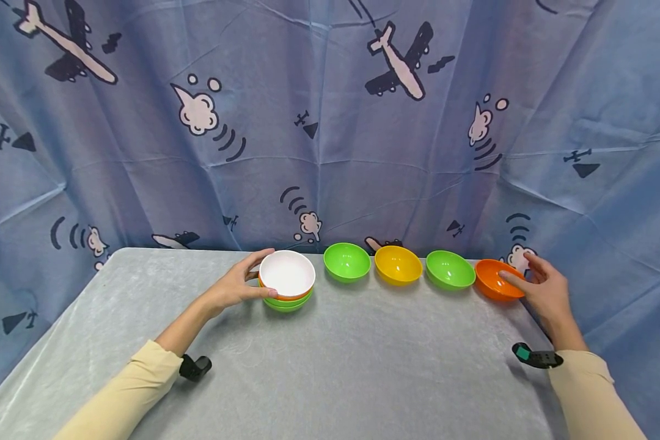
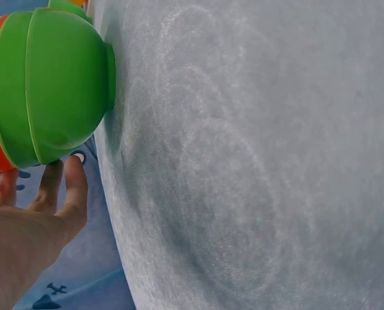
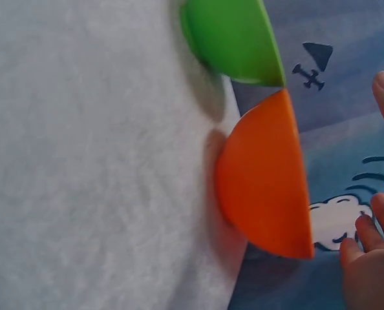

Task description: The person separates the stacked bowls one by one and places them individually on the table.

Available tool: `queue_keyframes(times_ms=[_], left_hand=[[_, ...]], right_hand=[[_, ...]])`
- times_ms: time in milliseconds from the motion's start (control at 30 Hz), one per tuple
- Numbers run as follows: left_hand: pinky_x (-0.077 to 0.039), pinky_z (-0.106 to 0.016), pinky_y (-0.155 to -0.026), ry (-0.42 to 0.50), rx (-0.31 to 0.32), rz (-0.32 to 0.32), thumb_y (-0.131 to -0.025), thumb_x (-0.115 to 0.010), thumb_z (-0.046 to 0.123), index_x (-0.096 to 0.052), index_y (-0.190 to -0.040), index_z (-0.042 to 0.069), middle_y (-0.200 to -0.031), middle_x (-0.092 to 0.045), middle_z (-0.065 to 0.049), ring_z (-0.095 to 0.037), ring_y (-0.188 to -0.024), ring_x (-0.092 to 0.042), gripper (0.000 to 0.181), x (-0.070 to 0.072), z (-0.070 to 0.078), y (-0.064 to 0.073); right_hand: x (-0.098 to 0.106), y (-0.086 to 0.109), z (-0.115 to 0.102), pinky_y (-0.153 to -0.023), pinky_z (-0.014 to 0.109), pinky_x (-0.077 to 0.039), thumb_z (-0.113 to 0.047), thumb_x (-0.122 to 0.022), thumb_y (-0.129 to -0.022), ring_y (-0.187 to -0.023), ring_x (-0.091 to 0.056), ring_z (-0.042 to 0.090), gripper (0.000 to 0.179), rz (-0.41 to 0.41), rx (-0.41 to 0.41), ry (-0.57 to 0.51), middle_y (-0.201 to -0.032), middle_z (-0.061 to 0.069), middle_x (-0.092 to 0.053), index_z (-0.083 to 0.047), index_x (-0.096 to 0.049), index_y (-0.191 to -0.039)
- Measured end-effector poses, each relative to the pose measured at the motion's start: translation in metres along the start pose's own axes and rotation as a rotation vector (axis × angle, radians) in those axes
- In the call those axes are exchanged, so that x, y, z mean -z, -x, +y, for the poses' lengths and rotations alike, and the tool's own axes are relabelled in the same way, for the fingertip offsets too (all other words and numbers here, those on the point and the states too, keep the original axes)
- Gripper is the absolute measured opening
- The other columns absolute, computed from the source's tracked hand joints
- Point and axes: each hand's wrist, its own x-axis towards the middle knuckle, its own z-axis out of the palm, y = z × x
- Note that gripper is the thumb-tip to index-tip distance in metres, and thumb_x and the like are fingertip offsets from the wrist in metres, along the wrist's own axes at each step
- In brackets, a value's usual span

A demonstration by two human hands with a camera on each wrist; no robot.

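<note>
A stack of nested bowls stands near the table's back edge, with a white bowl point(image 1: 287, 273) on top, orange below it and green bowls point(image 2: 66, 84) at the bottom. My left hand point(image 1: 233, 290) holds this stack from its left side, thumb on the near side and fingers at the back. At the right end of the row is an orange bowl point(image 1: 496, 281). Over its right rim hovers my right hand point(image 1: 547, 296), fingers spread and relaxed. The right wrist view shows that hand point(image 3: 376, 274) apart from the orange bowl point(image 3: 263, 181).
Between the stack and the orange bowl, a green bowl point(image 1: 347, 263), a yellow bowl point(image 1: 398, 265) and another green bowl point(image 1: 450, 270) line the back edge of the grey-covered table point(image 1: 363, 366). A blue patterned curtain point(image 1: 330, 122) hangs right behind.
</note>
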Motion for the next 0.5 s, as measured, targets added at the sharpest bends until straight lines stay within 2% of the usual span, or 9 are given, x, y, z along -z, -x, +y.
queue_keyframes(times_ms=[100,267,400,500], left_hand=[[-0.032,-0.063,-0.110,-0.002,0.002,0.001,-0.086,-0.085,0.019,-0.031,-0.160,0.015,-0.161,-0.030,-0.010,-0.044,-0.144,-0.031,0.092,0.000,0.000,0.000],[-0.032,-0.062,-0.110,-0.001,-0.003,0.001,-0.085,-0.085,0.019,-0.030,-0.160,0.014,-0.162,-0.030,-0.011,-0.044,-0.143,-0.031,0.093,0.000,0.000,0.000],[-0.033,-0.062,-0.110,0.006,-0.001,-0.001,-0.085,-0.086,0.018,-0.030,-0.160,0.015,-0.162,-0.029,-0.010,-0.044,-0.144,-0.031,0.094,0.000,0.000,0.000],[-0.034,-0.062,-0.109,0.003,-0.007,-0.005,-0.084,-0.087,0.016,-0.030,-0.160,0.014,-0.162,-0.029,-0.011,-0.044,-0.144,-0.031,0.095,0.001,-0.001,0.000]], right_hand=[[0.000,0.000,-0.006,-0.117,0.027,-0.022,-0.037,-0.076,-0.092,-0.149,-0.025,0.029,0.084,0.022,0.033,-0.011,-0.163,0.016,-0.029,-0.006,-0.035,-0.158],[-0.002,-0.002,-0.020,-0.105,0.015,-0.035,-0.031,-0.078,-0.092,-0.140,-0.042,0.024,0.076,0.035,0.075,-0.027,-0.154,0.012,-0.044,-0.005,-0.044,-0.154],[-0.008,-0.003,-0.027,-0.093,0.010,-0.043,-0.026,-0.079,-0.092,-0.132,-0.052,0.021,0.070,0.024,0.129,-0.041,-0.147,0.009,-0.053,-0.006,-0.048,-0.151],[-0.016,-0.003,-0.033,-0.089,0.009,-0.045,-0.023,-0.078,-0.092,-0.128,-0.055,0.017,0.067,0.004,0.165,-0.058,-0.145,0.011,-0.054,-0.005,-0.050,-0.149]])
